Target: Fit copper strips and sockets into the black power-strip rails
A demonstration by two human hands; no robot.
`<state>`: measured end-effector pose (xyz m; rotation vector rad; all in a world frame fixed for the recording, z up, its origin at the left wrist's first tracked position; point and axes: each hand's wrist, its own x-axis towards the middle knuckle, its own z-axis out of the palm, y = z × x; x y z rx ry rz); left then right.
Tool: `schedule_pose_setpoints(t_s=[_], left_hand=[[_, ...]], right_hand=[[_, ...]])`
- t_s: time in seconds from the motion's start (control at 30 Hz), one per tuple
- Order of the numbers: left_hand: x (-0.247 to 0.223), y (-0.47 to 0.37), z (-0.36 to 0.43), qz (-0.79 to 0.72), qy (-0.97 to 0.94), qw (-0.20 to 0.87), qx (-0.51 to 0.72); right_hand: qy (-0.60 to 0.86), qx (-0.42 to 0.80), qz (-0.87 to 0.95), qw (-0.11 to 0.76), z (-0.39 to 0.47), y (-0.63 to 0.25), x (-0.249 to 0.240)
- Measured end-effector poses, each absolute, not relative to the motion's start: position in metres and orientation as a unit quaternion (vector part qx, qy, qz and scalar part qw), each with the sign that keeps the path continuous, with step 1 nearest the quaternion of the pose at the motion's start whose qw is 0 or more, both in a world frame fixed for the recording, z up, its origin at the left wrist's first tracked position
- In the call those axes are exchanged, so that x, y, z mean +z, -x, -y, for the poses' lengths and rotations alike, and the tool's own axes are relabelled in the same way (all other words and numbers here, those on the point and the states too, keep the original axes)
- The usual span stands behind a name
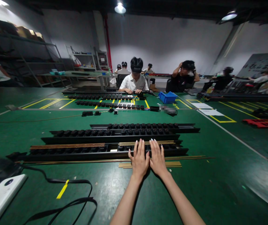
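My left hand [139, 161] and my right hand [157, 159] lie side by side, palms down and fingers stretched forward, over the nearest black rail [77, 155]. Their fingertips reach thin brass rods [129, 143] lying along that rail; whether they touch is hard to tell. Neither hand grips anything. More short brass rods [173, 164] lie on the table under and beside my wrists. Copper-coloured rods [68, 146] rest on the left part of the rail. Behind stand further black rails [115, 137] with rows of black blocks.
A white phone [4, 198] and black strap [65, 180] lie at the near left of the green table [218, 187]. Across it are a blue bin [168, 97], white papers [210, 112], a black block strip [110, 104] and a seated person [135, 82]. Red parts [265, 123] lie far right.
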<state>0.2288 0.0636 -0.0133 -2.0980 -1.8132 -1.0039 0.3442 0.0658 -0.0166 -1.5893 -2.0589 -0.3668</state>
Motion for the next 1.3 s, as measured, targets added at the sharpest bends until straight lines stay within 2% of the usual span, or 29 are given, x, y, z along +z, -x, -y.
schedule_pose_setpoints(t_s=[0.43,0.97,1.3], left_hand=[[-0.017,-0.239,-0.061,0.564,0.748,0.075,-0.342],[-0.016,-0.242,-0.06,0.578,0.75,0.076,-0.312],[-0.016,-0.242,-0.06,0.581,0.747,0.073,-0.314]], right_hand=[[0.582,-0.14,0.758,0.259,-0.07,-0.347,-0.027],[0.574,-0.158,0.765,0.246,-0.07,-0.351,-0.025],[0.615,-0.193,0.712,0.278,-0.07,-0.361,-0.022]])
